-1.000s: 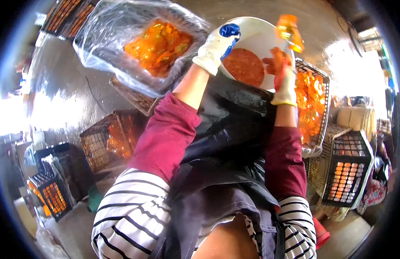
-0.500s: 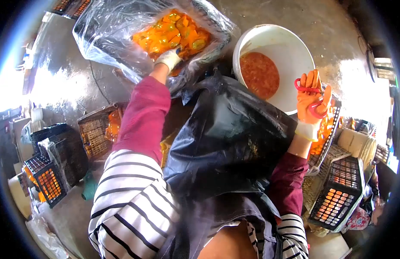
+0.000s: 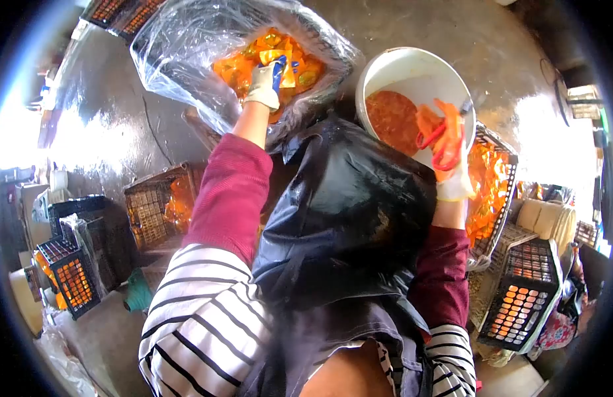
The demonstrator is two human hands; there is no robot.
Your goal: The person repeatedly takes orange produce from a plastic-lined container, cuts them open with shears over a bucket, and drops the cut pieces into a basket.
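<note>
So your left hand (image 3: 263, 86) was down against the pile a split second ago, and now it's pinching a pale orange piece (image 3: 288, 78) right over the orange pile (image 3: 309, 73). That's in the clear plastic liner (image 3: 180, 53), upper left to top middle of the frame. Fingers look closed on it, so I'd say you've got your next piece picked out, but it hasn't left the pile area.

Your right hand (image 3: 446, 135) has also swung in from beside the white bucket (image 3: 429, 69) to over its near right side, upper right of the frame. It's got the red-handled scissors (image 3: 444, 161), loops around the fingers, which are partly stretched out rather than in a fist. No piece in that hand that I can make out, so imo it looks free to take one. The reddish mush (image 3: 389, 118) sits in the bottom of the bucket.

Hard to make out: the scissor blades, since that glove's blurry and I can't tell if they're open. Can't tell how firm that grip is either. Your left glove covers part of the pinched piece, and your black apron (image 3: 359, 192) and right glove hide some of the bucket's near side. The crate (image 3: 511, 182) at right is partly behind your wrist, and glare washes out both sides.
</note>
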